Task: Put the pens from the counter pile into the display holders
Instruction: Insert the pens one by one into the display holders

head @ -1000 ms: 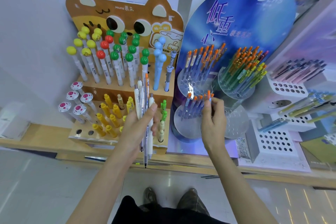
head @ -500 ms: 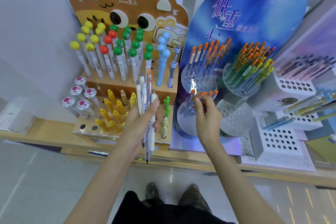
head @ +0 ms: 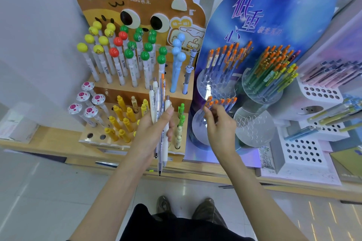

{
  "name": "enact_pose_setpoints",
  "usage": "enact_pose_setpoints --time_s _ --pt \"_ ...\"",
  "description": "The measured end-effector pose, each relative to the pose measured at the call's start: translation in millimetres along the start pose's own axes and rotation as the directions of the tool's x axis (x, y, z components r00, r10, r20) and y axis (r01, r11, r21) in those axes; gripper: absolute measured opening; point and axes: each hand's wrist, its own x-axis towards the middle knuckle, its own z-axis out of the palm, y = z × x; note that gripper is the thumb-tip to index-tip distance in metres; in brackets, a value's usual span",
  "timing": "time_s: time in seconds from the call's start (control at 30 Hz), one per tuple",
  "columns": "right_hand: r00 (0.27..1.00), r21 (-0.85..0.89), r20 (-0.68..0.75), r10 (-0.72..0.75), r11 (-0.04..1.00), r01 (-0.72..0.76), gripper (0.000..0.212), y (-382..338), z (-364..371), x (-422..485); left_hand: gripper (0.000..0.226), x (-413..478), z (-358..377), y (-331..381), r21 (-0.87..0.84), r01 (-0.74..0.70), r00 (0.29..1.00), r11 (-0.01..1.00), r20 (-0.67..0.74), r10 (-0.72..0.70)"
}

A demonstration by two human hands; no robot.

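Note:
My left hand [head: 154, 129] grips a bundle of several pens [head: 159, 103], white, clear and orange-topped, upright in front of the cat-shaped wooden display [head: 141, 15]. My right hand [head: 221, 125] reaches into the lower-left clear round holder [head: 196, 133] of the blue display board [head: 274, 15]. Its fingertips pinch the top of an orange-capped blue pen [head: 208, 103] among a few others standing there. The neighbouring lower-right clear holder [head: 252, 129] holds no pens. The two upper clear holders [head: 262, 94] are packed with orange- and yellow-topped pens.
White perforated holders [head: 301, 150] with pastel pens stand at the right. The wooden counter edge [head: 49, 141] runs across below the displays, with a pen [head: 105, 163] lying under the cat display. My shoes [head: 164, 205] are on the tiled floor below.
My right hand has moved left across the lower clear holder, carrying the orange-capped pen to its left side. The left hand keeps the bundle in the same place.

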Motion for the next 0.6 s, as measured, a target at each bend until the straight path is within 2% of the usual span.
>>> enact_pose_setpoints --time_s 0.3,0.4,0.5,0.6 --pt "0.997 -0.107 -0.016 -0.073 0.992 0.070 0.015 8.5 0.1 4.8 0.017 1.8 2.5 0.1 0.000 0.012 1.000 1.000 -0.002 -0.012" --pt "0.996 -0.127 0.070 -0.056 0.990 0.065 0.019 11.3 2.4 2.2 0.017 1.5 2.4 -0.1 -0.004 0.016 1.000 1.000 0.003 -0.016" --pt "0.987 -0.170 0.155 0.031 0.985 -0.004 0.023 11.1 7.1 -1.0 0.018 1.7 3.4 0.1 -0.003 0.019 1.000 1.000 0.007 -0.019" --pt "0.959 -0.313 0.255 0.124 0.949 -0.040 0.032 7.8 7.6 12.4 0.015 2.0 3.9 -0.3 0.001 0.012 1.000 1.000 0.004 -0.012"
